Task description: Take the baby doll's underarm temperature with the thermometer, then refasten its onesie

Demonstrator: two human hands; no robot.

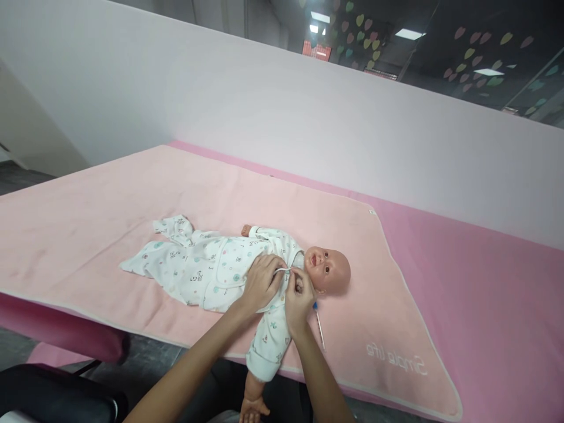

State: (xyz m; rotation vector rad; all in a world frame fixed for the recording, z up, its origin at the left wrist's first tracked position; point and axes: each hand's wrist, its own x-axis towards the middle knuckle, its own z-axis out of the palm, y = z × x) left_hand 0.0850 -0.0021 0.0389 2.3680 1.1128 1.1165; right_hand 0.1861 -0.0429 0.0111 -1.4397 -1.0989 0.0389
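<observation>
Doll [238, 258], right hand [300, 294] pinching tie [282, 269], left hand [264, 282] arched, perhaps gripping

The doll's head [338, 270] looks like smooth plastic with a soft sheen; its clothes [194, 261] and the thin tie [282, 269] are matt cloth, creased in places. The blanket [110, 205] is matt, lightly wrinkled cloth, the surface [506, 294] beneath smoother. The wall [264, 106] is smooth and matt, the window [423, 59] glossy glass.

A white wall [264, 117] crosses the upper half; dark glass [418, 64], probably a window, shows bright light panels [410, 34] upper right; grey floor [152, 351] lies lower left
</observation>
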